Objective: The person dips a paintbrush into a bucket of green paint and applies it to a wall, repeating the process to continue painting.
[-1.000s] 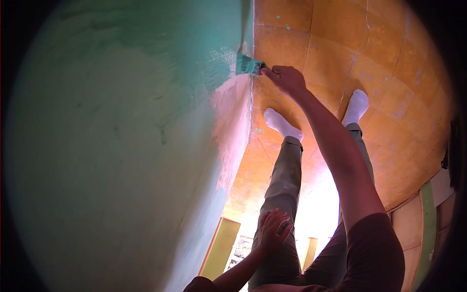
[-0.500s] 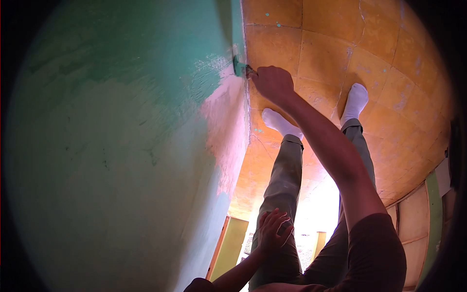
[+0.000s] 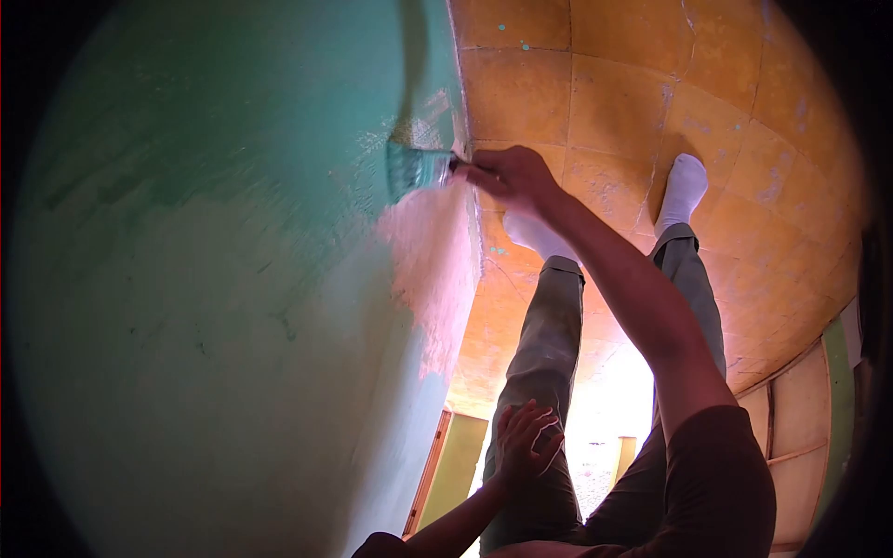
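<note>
1. Paintbrush (image 3: 423, 169) is gripped by its handle in the right hand (image 3: 514, 177), fingers closed around it; the arm's stretched way down, presumably because the spot sits so low.
2. Bristles (image 3: 406, 171) are held up to the wall (image 3: 205, 372) near the floor (image 3: 614, 102), where green paint (image 3: 279, 84) borders a pinkish patch (image 3: 426, 246).
3. Nothing's grasped by the left hand (image 3: 526, 439); it's rested, fingers loosely spread, on the left leg (image 3: 541, 339), probably for balance.
4. 2 socked feet (image 3: 683, 191) are planted apart, likely for steadiness.
</note>
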### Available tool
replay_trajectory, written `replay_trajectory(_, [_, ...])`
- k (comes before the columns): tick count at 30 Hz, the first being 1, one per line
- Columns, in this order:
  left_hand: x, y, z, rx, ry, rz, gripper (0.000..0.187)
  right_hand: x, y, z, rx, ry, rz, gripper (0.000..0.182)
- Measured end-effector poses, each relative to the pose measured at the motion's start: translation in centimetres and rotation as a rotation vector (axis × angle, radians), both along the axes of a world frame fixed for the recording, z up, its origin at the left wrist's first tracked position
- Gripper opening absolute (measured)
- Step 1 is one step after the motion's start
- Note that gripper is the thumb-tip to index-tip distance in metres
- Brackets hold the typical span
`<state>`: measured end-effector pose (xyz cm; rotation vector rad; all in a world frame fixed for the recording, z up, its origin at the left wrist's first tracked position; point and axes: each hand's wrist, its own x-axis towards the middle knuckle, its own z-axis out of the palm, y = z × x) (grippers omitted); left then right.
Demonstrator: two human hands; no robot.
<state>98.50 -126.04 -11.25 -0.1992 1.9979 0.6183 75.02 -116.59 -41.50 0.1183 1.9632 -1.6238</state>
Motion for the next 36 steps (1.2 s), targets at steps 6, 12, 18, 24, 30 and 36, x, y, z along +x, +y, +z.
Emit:
replay_trajectory(6, [0.1,-0.2,-0.1,0.004,-0.036,-0.015,0.032,0.0,0.2,-6.2,0.328,-0.315,0.144,0.052])
replay_trajectory(12, [-0.1,-0.2,-0.1,0.006,-0.037,-0.027,0.032,0.9,-0.1,-10.2,0.574,-0.294,0.132,0.049])
replay_trajectory(18, [-0.1,-0.2,-0.1,0.01,-0.025,-0.046,0.031,-0.3,-1.5,-8.6,0.535,-0.223,0.188,0.046])
replay_trajectory(24, [0.2,-0.2,0.0,0.021,-0.009,-0.037,0.03,-3.0,2.0,0.0,0.37,-0.33,0.181,0.044])
replay_trajectory(30, [0.0,0.4,-0.1,0.039,0.023,-0.038,0.03,-4.8,2.6,-3.6,0.549,-0.202,0.071,0.046])
replay_trajectory(36, [0.1,0.6,0.0,0.035,0.032,-0.029,0.03,-8.2,1.3,1.1,0.535,-0.151,0.2,0.031])
